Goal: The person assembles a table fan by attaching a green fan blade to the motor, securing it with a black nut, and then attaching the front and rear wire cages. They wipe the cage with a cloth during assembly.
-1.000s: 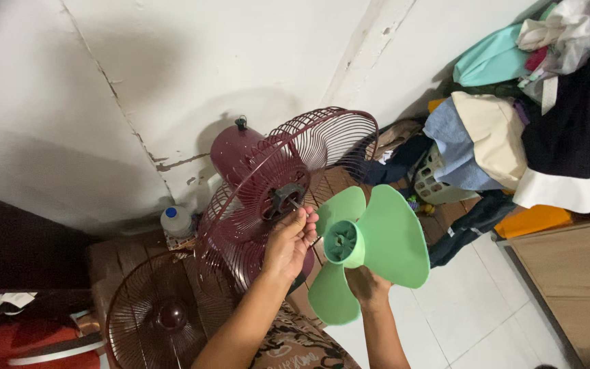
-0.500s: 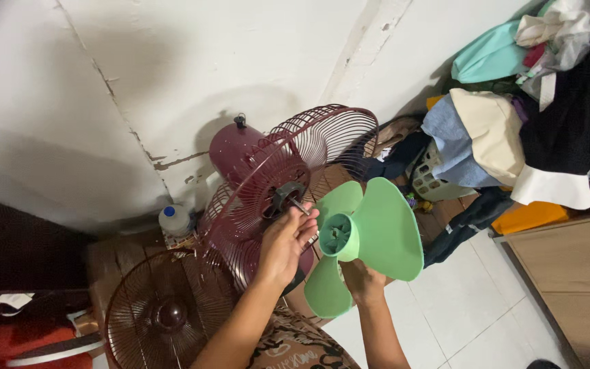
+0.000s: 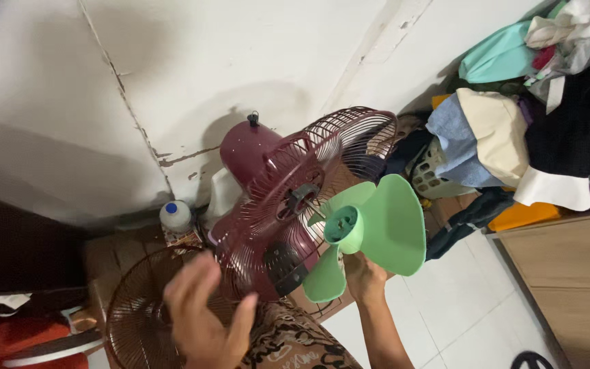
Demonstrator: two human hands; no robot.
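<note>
A cracked white wall (image 3: 240,75) fills the background, with pale floor tiles (image 3: 472,314) below and a heap of clothes (image 3: 534,116) piled on the right beside a wooden cabinet (image 3: 568,273). A small white bottle with a blue cap (image 3: 175,216) stands at the foot of the wall.

Against the wall sits a maroon fan body (image 3: 250,154), its rear wire guard (image 3: 295,198) tilted up toward the camera so that the dark hub and bare shaft (image 3: 302,198) at its centre face outward. The front guard (image 3: 141,314) lies flat and apart, low on the left, which leaves the shaft open to reach.

The right hand (image 3: 365,277) grasps the green fan blade (image 3: 370,229) from below, fingers closed around the lower edge near its hub. The blade is held just in front of the rear guard, close to the shaft but not on it, its hollow hub turned toward the fan; held that way, the socket seems to line up roughly with the shaft.

The left hand (image 3: 203,318) hangs in the foreground, blurred, fingers spread and loose, holding nothing. It is nearest the front guard and the lower rim of the rear guard, touching neither as far as can be told. A patterned cloth (image 3: 295,342) shows below, between the forearms.
</note>
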